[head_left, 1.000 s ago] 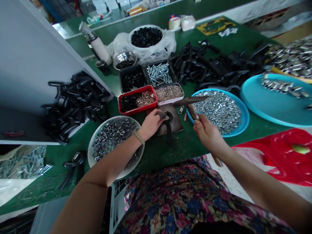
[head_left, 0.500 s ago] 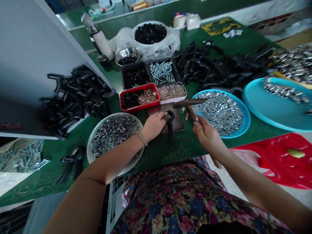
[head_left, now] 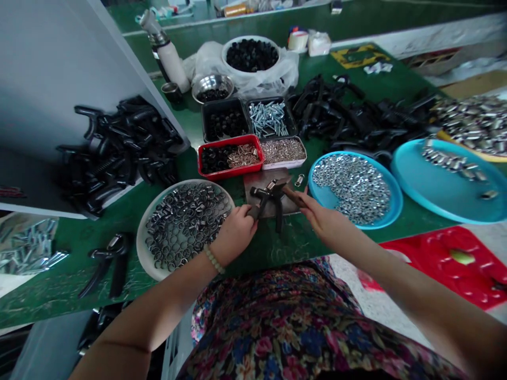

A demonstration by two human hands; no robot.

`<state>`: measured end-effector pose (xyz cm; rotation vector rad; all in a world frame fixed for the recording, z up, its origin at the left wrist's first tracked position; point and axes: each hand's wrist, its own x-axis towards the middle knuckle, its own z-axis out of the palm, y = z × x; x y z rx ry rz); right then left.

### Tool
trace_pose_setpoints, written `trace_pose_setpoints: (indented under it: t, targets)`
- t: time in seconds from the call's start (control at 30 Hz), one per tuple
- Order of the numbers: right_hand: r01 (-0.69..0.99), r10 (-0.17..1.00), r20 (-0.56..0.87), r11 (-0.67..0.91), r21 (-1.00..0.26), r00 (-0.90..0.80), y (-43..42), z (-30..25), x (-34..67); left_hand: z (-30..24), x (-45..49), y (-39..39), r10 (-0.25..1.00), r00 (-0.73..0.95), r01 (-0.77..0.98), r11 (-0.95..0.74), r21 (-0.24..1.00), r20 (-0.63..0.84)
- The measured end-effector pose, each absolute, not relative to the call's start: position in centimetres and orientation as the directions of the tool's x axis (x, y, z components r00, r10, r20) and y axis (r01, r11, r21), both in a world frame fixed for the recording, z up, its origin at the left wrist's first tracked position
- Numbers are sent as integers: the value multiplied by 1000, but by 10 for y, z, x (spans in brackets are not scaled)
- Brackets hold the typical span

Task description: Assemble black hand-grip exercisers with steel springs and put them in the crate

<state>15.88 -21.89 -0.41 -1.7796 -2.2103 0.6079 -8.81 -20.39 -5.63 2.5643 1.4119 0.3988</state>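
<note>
My left hand (head_left: 234,235) is closed on one leg of a black hand-grip part (head_left: 270,199) that rests on a small dark metal plate (head_left: 258,182) at the table's near middle. My right hand (head_left: 322,221) is closed round the wooden handle of a hammer (head_left: 284,188), whose head lies down on the top of the black part. Just left of my left hand stands a white bowl (head_left: 152,266) full of metal rings.
A blue dish of nuts (head_left: 327,198) sits right of the plate, a larger blue tray (head_left: 443,187) beyond it. Red and black trays of small parts (head_left: 230,157) stand behind the plate. Black handles are heaped left (head_left: 114,153) and at the back right (head_left: 356,119). A finished gripper (head_left: 106,264) lies at the near left.
The hammer head has come down from above the blue dish onto the black part. My left hand has slid from the part's top to its leg, nearer to me.
</note>
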Motion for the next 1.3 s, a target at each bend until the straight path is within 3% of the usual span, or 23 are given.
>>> trace_pose_setpoints:
  t: [0.1, 0.2, 0.3, 0.4, 0.47, 0.53, 0.63, 0.7, 0.83, 0.93, 1.0, 1.07, 1.13, 1.2, 1.3]
  targets:
    - [870, 977, -8, 185, -458, -212, -220, 1, 153, -58, -85, -205, 846, 511, 796, -533, 287, 151]
    - [902, 965, -90, 192, -388, -245, -221, -3, 152, -50, -88, -199, 844, 520, 796, -535, 283, 133]
    - [937, 979, -71, 159, -310, -190, -219, -14, 173, -31, -100, -176, 877, 460, 859, -479, 182, 139]
    - [993, 998, 61, -12, -115, 19, -212, -25, 216, -15, -114, -144, 939, 301, 952, -305, 0, 165]
    - [994, 993, 64, -102, 24, 101, -206, -30, 244, -12, -119, -129, 961, 254, 966, -248, -69, 110]
    - [987, 994, 63, -101, 128, 94, -201, -34, 256, -15, -119, -122, 968, 247, 966, -242, -94, 43]
    - [978, 985, 169, -46, 203, 11, -198, -34, 233, -21, -114, -124, 971, 237, 966, -233, -110, 24]
    - [988, 989, 143, 22, 152, -44, -196, -32, 193, -22, -110, -127, 970, 241, 964, -236, -125, 24]
    - [992, 978, -170, 111, -67, -121, -186, -30, 118, -21, -103, -128, 973, 229, 958, -227, -174, -8]
    - [982, 982, -167, 57, -182, -88, -173, -36, 106, -22, -100, -125, 971, 234, 955, -238, -179, -43]
    - [921, 987, -152, -9, -389, -54, -168, -42, 116, -24, -97, -124, 965, 252, 951, -260, -166, -69]
    - [720, 975, -219, -125, -682, -38, -168, -48, 130, -27, -93, -122, 962, 262, 950, -272, -151, -82]
    - [402, 954, -297, -253, -880, -50, -175, -50, 142, -32, -90, -120, 958, 275, 951, -283, -123, -79]
    - [101, 943, -326, -318, -943, -69, -184, -49, 148, -36, -87, -117, 950, 299, 950, -306, -71, -86]
    - [-219, 941, -312, -334, -917, -130, -196, -45, 150, -38, -89, -116, 942, 320, 947, -322, -6, -96]
